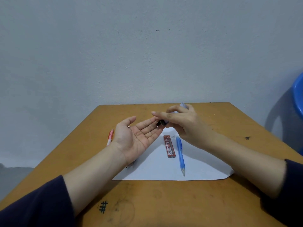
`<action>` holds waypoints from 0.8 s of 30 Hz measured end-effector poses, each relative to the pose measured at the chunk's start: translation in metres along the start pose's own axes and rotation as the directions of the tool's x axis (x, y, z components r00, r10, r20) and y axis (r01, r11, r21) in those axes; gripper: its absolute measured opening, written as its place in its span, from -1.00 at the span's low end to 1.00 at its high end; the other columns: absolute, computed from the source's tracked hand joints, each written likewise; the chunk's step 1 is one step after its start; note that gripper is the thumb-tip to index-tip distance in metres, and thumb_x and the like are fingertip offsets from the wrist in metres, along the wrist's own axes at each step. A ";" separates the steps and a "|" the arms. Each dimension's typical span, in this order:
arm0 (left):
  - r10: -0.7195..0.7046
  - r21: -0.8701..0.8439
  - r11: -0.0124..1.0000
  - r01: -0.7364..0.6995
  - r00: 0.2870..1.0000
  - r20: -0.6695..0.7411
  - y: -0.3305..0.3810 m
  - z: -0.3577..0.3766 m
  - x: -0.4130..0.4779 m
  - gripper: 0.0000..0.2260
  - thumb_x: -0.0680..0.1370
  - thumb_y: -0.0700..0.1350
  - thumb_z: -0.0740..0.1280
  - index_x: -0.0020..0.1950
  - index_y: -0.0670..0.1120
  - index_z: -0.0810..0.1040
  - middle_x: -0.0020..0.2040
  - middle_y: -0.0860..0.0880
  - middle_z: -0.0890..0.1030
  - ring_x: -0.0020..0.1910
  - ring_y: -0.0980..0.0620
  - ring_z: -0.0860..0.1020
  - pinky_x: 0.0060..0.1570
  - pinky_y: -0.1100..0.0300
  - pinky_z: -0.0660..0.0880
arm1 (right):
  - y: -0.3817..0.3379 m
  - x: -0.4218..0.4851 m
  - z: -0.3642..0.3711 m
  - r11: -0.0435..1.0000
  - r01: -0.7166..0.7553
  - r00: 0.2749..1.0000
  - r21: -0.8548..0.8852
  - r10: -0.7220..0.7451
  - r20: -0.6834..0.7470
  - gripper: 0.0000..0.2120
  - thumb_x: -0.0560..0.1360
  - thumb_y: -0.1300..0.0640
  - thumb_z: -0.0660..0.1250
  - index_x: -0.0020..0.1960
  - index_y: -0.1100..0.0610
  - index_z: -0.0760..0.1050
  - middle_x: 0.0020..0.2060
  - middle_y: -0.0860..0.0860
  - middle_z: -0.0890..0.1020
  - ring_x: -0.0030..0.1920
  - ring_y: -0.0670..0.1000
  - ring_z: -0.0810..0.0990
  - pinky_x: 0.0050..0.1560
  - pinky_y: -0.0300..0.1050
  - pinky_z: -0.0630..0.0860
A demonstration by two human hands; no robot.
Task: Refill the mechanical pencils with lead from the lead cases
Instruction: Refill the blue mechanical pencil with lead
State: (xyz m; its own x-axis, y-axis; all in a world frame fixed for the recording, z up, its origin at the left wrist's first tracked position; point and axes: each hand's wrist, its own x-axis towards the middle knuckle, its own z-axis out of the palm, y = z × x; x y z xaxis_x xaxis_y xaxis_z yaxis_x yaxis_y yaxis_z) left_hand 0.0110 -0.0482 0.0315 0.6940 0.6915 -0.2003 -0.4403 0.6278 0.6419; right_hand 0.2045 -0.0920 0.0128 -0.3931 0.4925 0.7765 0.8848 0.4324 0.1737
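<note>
- Left hand point(136, 138) palm up above the wooden table point(164, 202), fingers straight and flat, holding nothing.
- Right hand point(185, 123) just beyond it, thumb and lower fingers curled round a slim pale item point(161, 123); index finger stretched straight out over the left fingertips.
- Dark end of that item right at the left fingertips, pale end poking out behind the right knuckles; lead case or pencil, cannot tell.
- Red lead case point(169, 146) flat on the white paper sheet point(164, 169), below the hands, marked "2B"; translucent, contents not readable.
- Blue mechanical pencil point(180, 155) just right of the case, roughly parallel, tip toward the near paper edge.
- Pink-and-white mechanical pencil point(110, 137) on bare wood left of the left hand, partly hidden by it.
- Blue plastic chair point(298, 97) at the far right edge; hash mark point(103, 207) inked on the near tabletop.
</note>
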 end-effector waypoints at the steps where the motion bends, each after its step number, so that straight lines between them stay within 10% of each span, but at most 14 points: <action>1: -0.001 0.003 1.000 0.001 1.000 -0.004 0.000 0.000 0.000 -0.51 0.62 -0.02 0.04 0.21 -0.41 0.47 0.14 -0.38 0.57 0.19 -0.29 0.54 0.17 -0.05 0.46 | 0.000 0.000 0.001 1.000 -0.005 1.000 0.009 0.005 0.004 -0.38 0.38 0.42 0.41 0.37 0.03 0.40 -0.07 0.06 0.64 0.04 0.00 0.51 -0.08 0.19 0.48; 24: -0.009 -0.012 1.000 0.009 0.999 -0.036 -0.001 -0.001 0.000 -0.52 0.62 -0.04 0.04 0.22 -0.44 0.45 0.11 -0.42 0.56 0.13 -0.39 0.55 0.16 -0.10 0.47 | 0.013 -0.004 -0.001 1.000 0.003 1.000 0.015 -0.003 -0.008 -0.75 0.49 0.39 0.26 0.11 0.25 0.60 0.08 0.17 0.61 0.13 0.04 0.50 0.09 0.10 0.51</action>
State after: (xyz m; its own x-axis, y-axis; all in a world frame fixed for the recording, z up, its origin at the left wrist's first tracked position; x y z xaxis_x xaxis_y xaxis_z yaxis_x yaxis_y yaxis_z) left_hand 0.0111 -0.0483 0.0298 0.6771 0.6982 -0.2325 -0.4410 0.6379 0.6314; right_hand 0.2178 -0.0888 0.0122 -0.3941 0.4854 0.7804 0.8797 0.4452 0.1674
